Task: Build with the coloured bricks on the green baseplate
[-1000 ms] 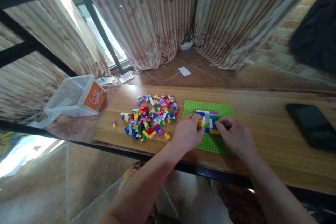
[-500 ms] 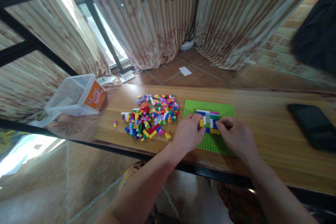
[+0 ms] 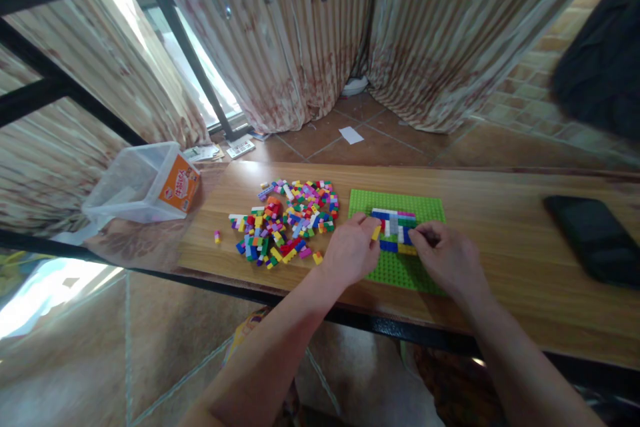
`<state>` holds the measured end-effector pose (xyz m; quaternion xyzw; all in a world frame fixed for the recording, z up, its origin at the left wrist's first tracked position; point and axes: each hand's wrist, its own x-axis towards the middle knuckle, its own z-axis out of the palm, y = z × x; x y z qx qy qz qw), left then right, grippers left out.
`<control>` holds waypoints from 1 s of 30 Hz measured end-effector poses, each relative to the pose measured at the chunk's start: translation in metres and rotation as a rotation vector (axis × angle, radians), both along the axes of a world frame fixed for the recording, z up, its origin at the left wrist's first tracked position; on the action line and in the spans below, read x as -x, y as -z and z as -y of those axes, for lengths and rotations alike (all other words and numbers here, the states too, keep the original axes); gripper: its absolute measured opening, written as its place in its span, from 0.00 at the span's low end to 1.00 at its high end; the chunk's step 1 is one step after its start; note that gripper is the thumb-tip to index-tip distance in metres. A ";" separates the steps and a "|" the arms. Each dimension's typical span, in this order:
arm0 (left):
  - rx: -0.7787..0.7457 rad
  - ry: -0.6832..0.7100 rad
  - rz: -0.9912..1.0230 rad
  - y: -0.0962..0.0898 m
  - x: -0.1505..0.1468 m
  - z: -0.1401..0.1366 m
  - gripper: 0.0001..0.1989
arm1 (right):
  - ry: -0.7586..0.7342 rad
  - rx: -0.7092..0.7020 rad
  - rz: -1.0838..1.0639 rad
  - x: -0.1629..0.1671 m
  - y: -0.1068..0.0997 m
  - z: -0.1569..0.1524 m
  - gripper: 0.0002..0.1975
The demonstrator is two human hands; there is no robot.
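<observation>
Over opposite sides of the green baseplate (image 3: 397, 272), the right hand (image 3: 450, 260) (hold unclear) and pinching left hand (image 3: 353, 250) flank the brick build (image 3: 393, 224) at its middle; a slack left pinch might drop the yellow brick (image 3: 376, 233).

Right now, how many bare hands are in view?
2: the left hand, holding a yellow plastic brick over the green studded baseplate, and the right hand, at the right end of the multicoloured brick assembly.
</observation>
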<state>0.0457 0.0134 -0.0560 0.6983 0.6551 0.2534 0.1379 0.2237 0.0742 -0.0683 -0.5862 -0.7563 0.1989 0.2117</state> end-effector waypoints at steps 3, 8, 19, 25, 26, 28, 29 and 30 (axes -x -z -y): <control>0.008 0.012 -0.028 0.000 -0.001 0.000 0.13 | -0.001 -0.009 -0.013 0.000 0.000 0.001 0.14; 0.036 0.049 -0.042 -0.001 -0.002 0.000 0.15 | 0.002 -0.004 -0.020 0.001 0.000 0.001 0.14; 0.109 0.059 -0.014 -0.006 -0.004 0.001 0.19 | 0.013 0.011 -0.001 0.000 0.001 0.000 0.14; 0.067 0.013 0.084 -0.003 -0.002 0.000 0.16 | 0.003 -0.004 0.015 0.001 0.001 0.001 0.14; 0.057 0.003 0.121 -0.004 -0.001 -0.001 0.15 | 0.005 -0.006 0.020 0.001 0.001 0.001 0.14; 0.045 -0.023 0.212 -0.004 0.000 -0.002 0.12 | 0.006 -0.003 0.025 0.001 0.000 0.002 0.14; 0.046 -0.036 0.259 -0.004 0.000 -0.002 0.11 | 0.005 -0.002 0.024 0.001 0.000 0.002 0.14; 0.049 -0.049 0.303 -0.004 0.001 -0.002 0.10 | 0.004 -0.004 0.022 0.001 0.000 0.002 0.14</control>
